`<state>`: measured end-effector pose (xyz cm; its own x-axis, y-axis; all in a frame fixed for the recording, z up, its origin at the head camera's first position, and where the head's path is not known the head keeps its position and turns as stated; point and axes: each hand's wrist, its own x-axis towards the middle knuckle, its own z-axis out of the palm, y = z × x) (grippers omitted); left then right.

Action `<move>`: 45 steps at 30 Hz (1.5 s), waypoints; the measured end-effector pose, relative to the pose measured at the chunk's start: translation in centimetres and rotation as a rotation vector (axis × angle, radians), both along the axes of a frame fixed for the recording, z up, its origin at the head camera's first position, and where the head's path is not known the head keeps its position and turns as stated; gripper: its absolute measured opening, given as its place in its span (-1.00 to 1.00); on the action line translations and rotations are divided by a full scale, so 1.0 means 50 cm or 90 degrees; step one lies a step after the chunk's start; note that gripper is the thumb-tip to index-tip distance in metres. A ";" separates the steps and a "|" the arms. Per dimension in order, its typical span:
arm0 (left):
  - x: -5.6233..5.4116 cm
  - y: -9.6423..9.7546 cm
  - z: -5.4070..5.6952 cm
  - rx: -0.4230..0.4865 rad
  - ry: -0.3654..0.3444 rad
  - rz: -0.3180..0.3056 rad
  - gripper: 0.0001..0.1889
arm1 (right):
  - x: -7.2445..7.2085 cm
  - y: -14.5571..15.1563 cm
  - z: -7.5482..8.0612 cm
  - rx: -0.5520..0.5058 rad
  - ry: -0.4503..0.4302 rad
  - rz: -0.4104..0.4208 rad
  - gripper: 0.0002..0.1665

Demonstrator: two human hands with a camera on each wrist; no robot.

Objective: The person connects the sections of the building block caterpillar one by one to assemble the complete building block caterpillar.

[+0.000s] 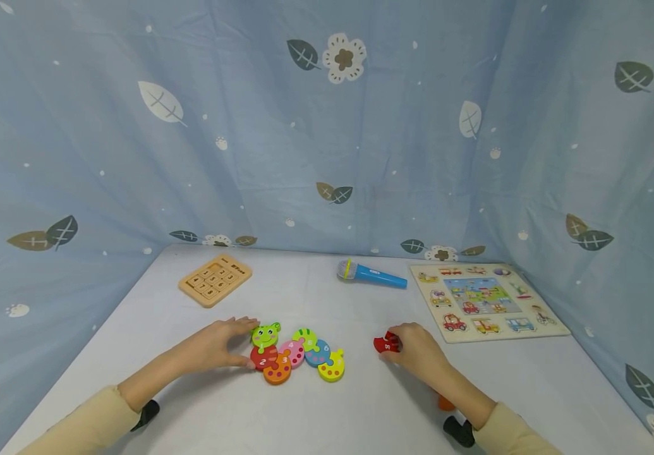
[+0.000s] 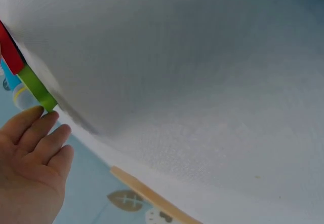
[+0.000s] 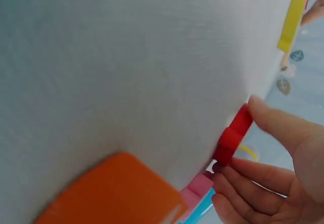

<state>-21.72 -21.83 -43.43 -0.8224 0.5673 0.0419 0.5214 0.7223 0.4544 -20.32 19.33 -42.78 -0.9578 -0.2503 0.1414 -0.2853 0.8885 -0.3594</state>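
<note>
A row of joined caterpillar puzzle pieces, numbered and brightly coloured, lies flat with its green smiling head at the left. My left hand rests beside that end, fingertips by the green head and thumb at the red piece numbered 2; its fingers are fairly straight in the left wrist view. Farther right, my right hand pinches a separate red puzzle piece numbered 8 between thumb and fingers, at the table surface. Beyond those fingers a pink piece shows in the right wrist view.
An orange piece lies partly hidden under the right forearm. At the back stand a wooden number board on the left, a blue toy microphone in the middle and a vehicle picture puzzle board on the right. A patterned blue curtain hangs behind.
</note>
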 end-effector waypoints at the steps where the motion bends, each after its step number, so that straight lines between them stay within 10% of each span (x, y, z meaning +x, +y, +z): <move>1: 0.000 0.001 0.000 0.000 -0.001 0.001 -0.06 | 0.000 0.000 -0.001 -0.002 0.005 0.001 -0.51; 13: -0.008 0.006 0.004 -0.005 -0.017 0.009 -0.02 | -0.003 0.000 0.002 -0.037 -0.014 0.029 -0.47; 45: -0.027 0.010 0.010 -0.004 -0.047 -0.034 -0.08 | -0.043 -0.025 0.028 -0.040 -0.098 0.359 -0.47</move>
